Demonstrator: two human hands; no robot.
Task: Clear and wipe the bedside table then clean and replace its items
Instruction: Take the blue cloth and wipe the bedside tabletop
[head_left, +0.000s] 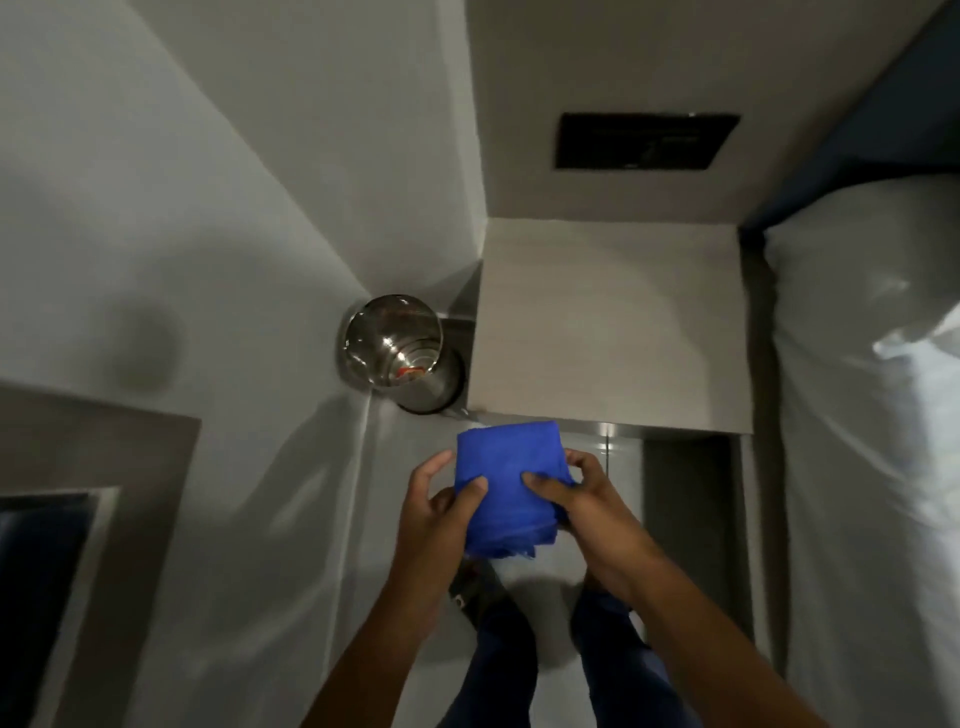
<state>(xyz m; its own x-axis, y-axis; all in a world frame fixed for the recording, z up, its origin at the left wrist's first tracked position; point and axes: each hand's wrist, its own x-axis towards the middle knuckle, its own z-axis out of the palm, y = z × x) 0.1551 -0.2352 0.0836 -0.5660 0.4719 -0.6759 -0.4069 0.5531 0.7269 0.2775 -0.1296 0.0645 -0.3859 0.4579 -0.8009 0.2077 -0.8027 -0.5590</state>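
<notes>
A folded blue cloth (506, 467) is held in front of me, just short of the near edge of the bedside table (613, 322). My left hand (436, 514) grips its left side, thumb on top. The cloth's right side is pinched by my right hand (582, 504), fingers over its face. The table top is pale grey-beige and bare, set in the corner between the wall and the bed.
A shiny metal bin (400, 353) with something orange inside stands on the floor left of the table. The bed with white bedding (872, 415) runs along the right. A dark wall panel (644, 140) hangs above the table. My legs show below the cloth.
</notes>
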